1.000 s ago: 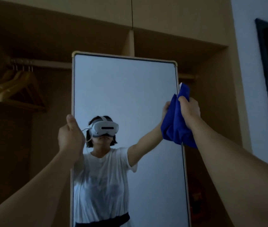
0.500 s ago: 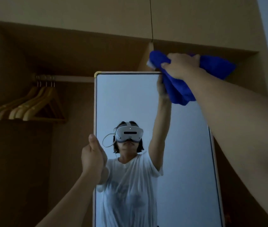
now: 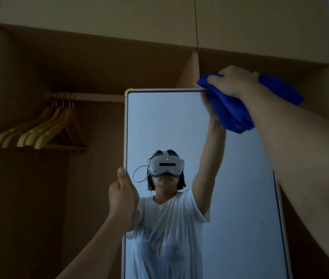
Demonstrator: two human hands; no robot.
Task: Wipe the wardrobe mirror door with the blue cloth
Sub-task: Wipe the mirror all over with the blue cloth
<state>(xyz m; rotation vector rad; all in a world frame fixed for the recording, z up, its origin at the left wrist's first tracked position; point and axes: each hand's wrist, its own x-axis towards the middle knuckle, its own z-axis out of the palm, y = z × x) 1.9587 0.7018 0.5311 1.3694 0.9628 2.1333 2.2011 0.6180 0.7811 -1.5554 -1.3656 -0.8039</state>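
Observation:
The tall wardrobe mirror door [image 3: 169,121] with a pale frame stands in front of me and reflects a person in a white shirt. My right hand [image 3: 234,81] grips the bunched blue cloth [image 3: 232,111] and presses it over the mirror's top right corner, hiding that corner. My left hand [image 3: 122,196] clasps the mirror's left edge about halfway down, thumb up along the frame.
Several wooden hangers [image 3: 40,129] hang from a rail [image 3: 91,96] in the open wardrobe at left. A vertical divider panel [image 3: 191,71] stands behind the mirror's top. The wardrobe's upper panel spans the top of the view.
My right hand carried the blue cloth from the mirror's right edge up to its top right corner. My left hand kept its hold on the left edge. My view tilted upward.

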